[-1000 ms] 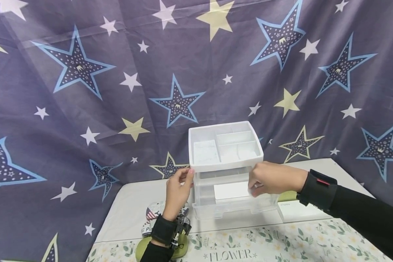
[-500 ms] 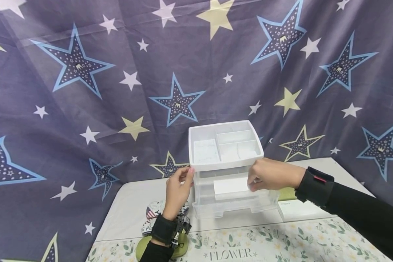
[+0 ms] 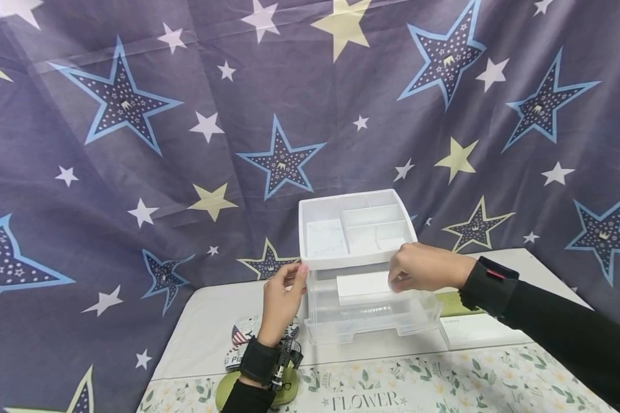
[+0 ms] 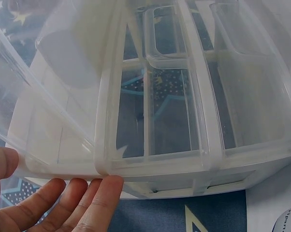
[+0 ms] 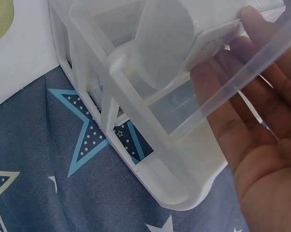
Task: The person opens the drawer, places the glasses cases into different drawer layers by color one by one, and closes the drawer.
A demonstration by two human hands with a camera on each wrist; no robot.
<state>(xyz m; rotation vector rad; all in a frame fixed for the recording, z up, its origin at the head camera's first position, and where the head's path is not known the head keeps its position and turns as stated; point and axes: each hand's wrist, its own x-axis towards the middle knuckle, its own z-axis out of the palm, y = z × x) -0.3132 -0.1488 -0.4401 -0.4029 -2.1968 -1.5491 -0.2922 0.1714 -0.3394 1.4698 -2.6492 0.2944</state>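
Observation:
A white and clear plastic drawer organizer stands on the table, with a compartmented tray on top. One clear drawer is pulled out at its front. My left hand holds the organizer's front left corner under the tray, thumb in front; in the left wrist view its fingers lie along the frame's edge. My right hand grips the right end of a flat white box, raised over the pulled-out drawer. In the right wrist view the thumb and fingers stand around the white box, partly behind clear plastic.
Left of the organizer lie rounded cases with flag and letter print, and a green case with a glasses picture. To the right are another white box and a green item. A floral cloth covers the table's front.
My right hand has risen slightly with the white box, which now sits higher above the drawer's floor. The left hand has stayed at the organizer's corner.

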